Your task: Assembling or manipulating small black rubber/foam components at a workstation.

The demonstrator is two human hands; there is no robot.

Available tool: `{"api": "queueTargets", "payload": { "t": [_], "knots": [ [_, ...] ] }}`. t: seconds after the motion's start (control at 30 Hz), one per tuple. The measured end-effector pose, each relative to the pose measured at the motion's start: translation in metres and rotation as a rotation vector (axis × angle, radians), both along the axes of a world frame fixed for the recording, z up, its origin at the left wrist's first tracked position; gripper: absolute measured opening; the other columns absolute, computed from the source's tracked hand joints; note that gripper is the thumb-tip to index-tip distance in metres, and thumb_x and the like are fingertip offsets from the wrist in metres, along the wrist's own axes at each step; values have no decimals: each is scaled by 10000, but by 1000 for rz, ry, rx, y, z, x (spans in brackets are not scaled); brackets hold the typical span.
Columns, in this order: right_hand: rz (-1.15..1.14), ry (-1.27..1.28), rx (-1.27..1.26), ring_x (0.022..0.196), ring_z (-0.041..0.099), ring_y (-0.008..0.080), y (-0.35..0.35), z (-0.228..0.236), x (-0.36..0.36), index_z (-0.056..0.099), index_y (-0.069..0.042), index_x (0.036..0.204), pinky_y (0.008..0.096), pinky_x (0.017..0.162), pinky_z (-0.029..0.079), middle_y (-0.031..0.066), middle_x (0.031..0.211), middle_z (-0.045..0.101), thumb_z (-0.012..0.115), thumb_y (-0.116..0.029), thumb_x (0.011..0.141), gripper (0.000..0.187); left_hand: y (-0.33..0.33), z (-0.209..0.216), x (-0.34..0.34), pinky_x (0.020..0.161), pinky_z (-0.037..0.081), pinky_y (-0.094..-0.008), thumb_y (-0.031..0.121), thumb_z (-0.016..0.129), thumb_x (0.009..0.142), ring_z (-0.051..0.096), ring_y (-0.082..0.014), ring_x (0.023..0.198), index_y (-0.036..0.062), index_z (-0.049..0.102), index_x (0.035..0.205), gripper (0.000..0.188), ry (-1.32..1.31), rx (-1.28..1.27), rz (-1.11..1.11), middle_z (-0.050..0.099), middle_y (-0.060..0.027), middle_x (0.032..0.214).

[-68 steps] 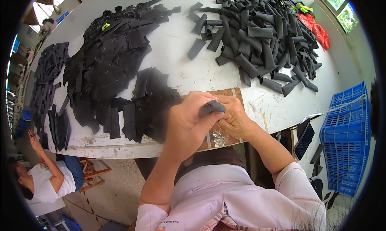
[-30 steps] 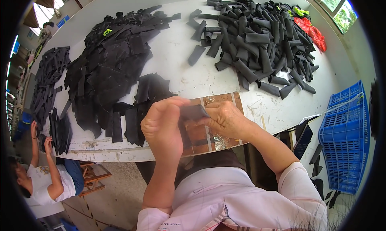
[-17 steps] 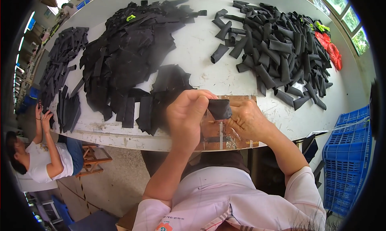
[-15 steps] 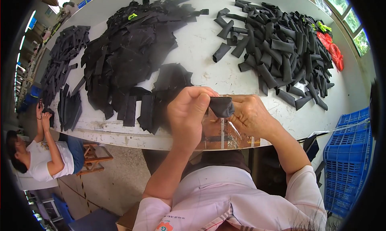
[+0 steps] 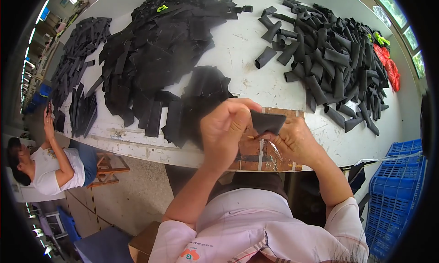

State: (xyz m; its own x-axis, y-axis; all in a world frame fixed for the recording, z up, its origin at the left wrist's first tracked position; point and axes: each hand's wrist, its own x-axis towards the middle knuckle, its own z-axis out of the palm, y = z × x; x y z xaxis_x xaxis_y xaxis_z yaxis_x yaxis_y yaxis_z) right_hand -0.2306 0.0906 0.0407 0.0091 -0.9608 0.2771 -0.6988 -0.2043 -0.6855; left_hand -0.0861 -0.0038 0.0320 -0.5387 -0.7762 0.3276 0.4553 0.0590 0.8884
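Between my two hands is a short black fabric tube [image 5: 269, 124], raised above the front edge of the table. My left hand [image 5: 227, 131] pinches its left end between thumb and fingers. Curled around the right end, my right hand [image 5: 296, 138] grips it near the lower corner. The tube looks flattened, and the fingertips behind it are hidden. Beneath the hands lies a brown cardboard sheet [image 5: 248, 157] with strips of clear tape. Just left of my left hand are flat black fabric pieces [image 5: 204, 85].
A large heap of flat black pieces [image 5: 157, 48] covers the left-centre table. Rolled black tubes [image 5: 336, 57] are piled at right, beside a red plastic bag [image 5: 388, 66]. Blue crates [image 5: 395, 190] stand at lower right. Another person [image 5: 50, 164] sits at far left near a wooden stool [image 5: 107, 168].
The black tube now spreads wider and flatter between my hands; before, its right end was bunched. The whole view has shifted slightly, and the other person's hands have moved.
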Motion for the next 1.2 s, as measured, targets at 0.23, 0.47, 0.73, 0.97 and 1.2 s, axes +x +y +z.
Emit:
{"api": "queueTargets", "payload": {
  "t": [0.23, 0.47, 0.73, 0.97, 1.2],
  "knots": [
    [90, -1342, -277, 542, 462, 139, -16, 34, -70, 554, -10, 780, 221, 513, 359, 17, 586, 464, 346, -402, 908, 462, -107, -72, 34, 762, 437, -342, -25, 540, 697, 552, -302, 893, 0, 515, 1013, 318, -804, -740, 547, 563, -160, 1001],
    [-705, -1051, 135, 489, 442, 78, 66, -49, -29, 573, -8, 778, 200, 464, 324, 13, 532, 480, 360, -427, 891, 483, -129, -91, 32, 741, 440, -384, 7, 577, 693, 541, -353, 860, 12, 527, 958, 270, -1207, -829, 313, 570, -183, 926],
    [-348, -709, 457, 569, 497, 108, 60, -28, 27, 564, 26, 771, 227, 527, 400, 37, 602, 521, 415, -332, 900, 409, -128, -91, 42, 669, 449, -400, 0, 536, 725, 564, -349, 784, -26, 542, 831, 110, -1027, -911, 338, 589, -190, 854],
    [-129, -437, 439, 564, 536, 218, 50, -29, 51, 543, 45, 745, 312, 545, 421, 120, 618, 538, 442, -287, 888, 375, -138, -96, 38, 650, 448, -400, 14, 527, 746, 568, -357, 729, -17, 543, 816, 78, -1168, -882, 294, 588, -201, 778],
    [-51, -181, 208, 596, 503, 272, 47, -15, 70, 550, -8, 769, 369, 547, 399, 97, 696, 516, 609, -178, 760, 180, -117, -63, 51, 625, 445, -360, 15, 516, 764, 570, -310, 714, -22, 531, 793, 49, -826, -784, 626, 583, -167, 790]
  ]
}}
